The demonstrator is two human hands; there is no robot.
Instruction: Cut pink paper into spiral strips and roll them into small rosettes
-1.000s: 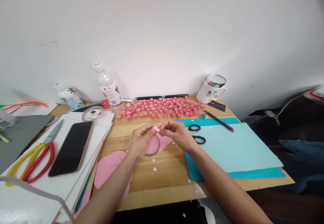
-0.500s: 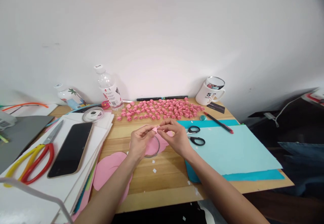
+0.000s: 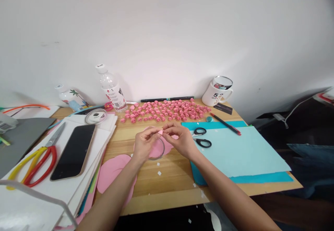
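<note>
My left hand (image 3: 146, 144) and my right hand (image 3: 180, 138) meet over the middle of the wooden desk (image 3: 169, 175), both pinching a small pink paper piece (image 3: 160, 132) between thumbs and fingertips. Under the hands lie a pink paper cut-out (image 3: 159, 149) and a clear tape ring (image 3: 158, 152). Beyond them, many small pink rolled paper roses (image 3: 167, 111) are spread along the back of the desk. A larger pink paper shape (image 3: 113, 173) lies by my left forearm.
Black-handled scissors (image 3: 200, 137) rest on light blue paper (image 3: 242, 152) to the right. A phone (image 3: 73, 151) and red-yellow scissors (image 3: 36, 159) lie on white sheets at left. A water bottle (image 3: 111, 88), a white mug (image 3: 217, 92) and a red pencil (image 3: 225, 124) stand behind.
The white tab seen at my fingertips a second ago no longer shows; both hands keep pinching the pink piece and have shifted only slightly.
</note>
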